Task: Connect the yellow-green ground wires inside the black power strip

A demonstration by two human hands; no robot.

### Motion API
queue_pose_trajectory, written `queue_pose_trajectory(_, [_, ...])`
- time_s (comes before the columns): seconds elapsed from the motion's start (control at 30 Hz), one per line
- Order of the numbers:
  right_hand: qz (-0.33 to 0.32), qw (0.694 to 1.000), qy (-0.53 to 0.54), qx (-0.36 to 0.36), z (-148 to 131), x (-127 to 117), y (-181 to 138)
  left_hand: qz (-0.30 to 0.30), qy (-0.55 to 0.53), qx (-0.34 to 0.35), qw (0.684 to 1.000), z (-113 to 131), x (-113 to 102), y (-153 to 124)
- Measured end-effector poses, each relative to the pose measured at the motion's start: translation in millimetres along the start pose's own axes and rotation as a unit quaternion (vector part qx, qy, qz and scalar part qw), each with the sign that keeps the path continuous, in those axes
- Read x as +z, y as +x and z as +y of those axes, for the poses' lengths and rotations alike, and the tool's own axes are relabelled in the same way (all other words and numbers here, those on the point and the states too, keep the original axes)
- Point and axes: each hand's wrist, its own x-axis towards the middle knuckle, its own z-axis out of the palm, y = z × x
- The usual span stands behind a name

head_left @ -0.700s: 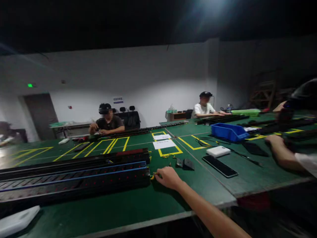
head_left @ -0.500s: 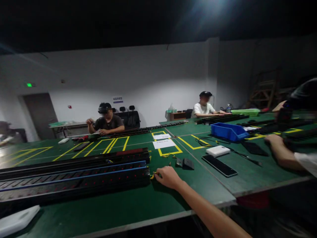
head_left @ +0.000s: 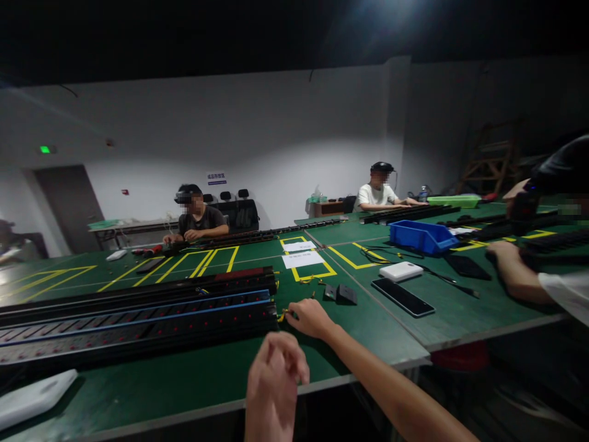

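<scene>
Since the earlier frame the left grip (head_left: 277, 371) has come up into view from the bottom edge; the right grip (head_left: 309, 316) hasn't left the rail end. View has shifted a bit, so the desk (head_left: 184, 377) sits slightly higher in frame. Co-worker (head_left: 202, 221) across the desk has lowered a raised hand.

Right: thumb and index pinched together on the yellow wires (head_left: 281, 317), other fingers curled, hand resting low over the desk. Wires come out of the near right end of the long black rail (head_left: 221, 324), so they lie right at the fingertips, between hand and rail end. Rail runs off to the left, blue strip (head_left: 202, 308) along it.

Left: fingers bent, half closed, nearer the camera and below the rail end, apart from wires and rail in the picture. Blurred; can't tell if it has anything.

Around: second black rail (head_left: 243, 277) just behind the first. Black bracket pieces (head_left: 346, 294) beyond the right grip, slightly right. Phone (head_left: 404, 297) and white box (head_left: 400, 271) further right, blue bin (head_left: 421, 238) behind them.
</scene>
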Motion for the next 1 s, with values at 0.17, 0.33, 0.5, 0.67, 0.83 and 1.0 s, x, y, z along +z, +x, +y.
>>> queue_pose_trajectory(0.17, [-0.008,1.0,0.004,0.003,1,0,-1,0.117,-0.101,-0.034,0.987,41,38,75])
queue_pose_trajectory(0.33, [-0.012,1.0,0.006,0.007,2,0,-2,0.086,-0.03,-0.018,0.996,32,25,82])
queue_pose_trajectory(0.5, [-0.013,1.0,0.005,0.005,2,0,-2,0.043,0.256,0.085,0.962,22,10,94])
queue_pose_trajectory(0.67, [-0.019,1.0,0.005,0.003,3,-2,-1,0.032,0.422,0.153,0.893,14,-17,131])
queue_pose_trajectory(0.83, [-0.028,1.0,0.006,0.006,3,-3,-1,-0.032,0.603,0.207,0.77,8,-42,155])
queue_pose_trajectory(1.0, [-0.031,0.999,0.006,0.012,3,-5,-1,-0.057,0.718,0.229,0.655,-8,-56,150])
